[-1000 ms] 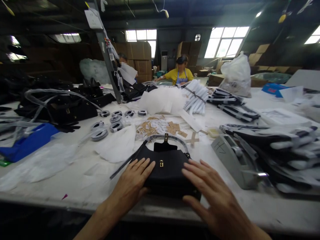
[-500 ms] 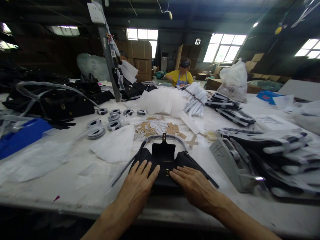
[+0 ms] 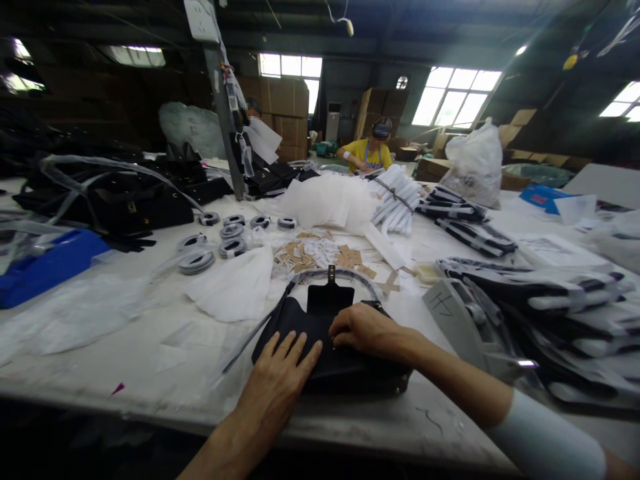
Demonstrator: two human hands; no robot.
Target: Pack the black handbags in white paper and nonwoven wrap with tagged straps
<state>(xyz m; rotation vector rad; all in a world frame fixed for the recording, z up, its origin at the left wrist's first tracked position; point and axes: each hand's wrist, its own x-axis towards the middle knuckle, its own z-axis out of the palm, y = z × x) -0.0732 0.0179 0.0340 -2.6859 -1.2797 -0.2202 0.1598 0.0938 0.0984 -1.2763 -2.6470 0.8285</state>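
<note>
A small black handbag point(image 3: 320, 320) lies flat on the white table near its front edge, flap lifted, a wrapped handle point(image 3: 340, 273) arching behind it. My left hand point(image 3: 280, 380) rests flat on the bag's front left, fingers stretched out. My right hand point(image 3: 363, 330) sits on the bag's middle with fingers curled down at the gold clasp; what they pinch is hidden.
A grey tape dispenser point(image 3: 465, 320) stands right of the bag. Rolls of tape point(image 3: 220, 237), paper tags point(image 3: 315, 253), white wrapping sheets point(image 3: 235, 287) and bundles of wrapped straps point(image 3: 540, 293) cover the table. Black bags point(image 3: 125, 200) pile at left. Two people work at the far side.
My right hand has moved from lying flat on the bag's right to curling over the clasp in the middle. The left hand stays flat on the bag.
</note>
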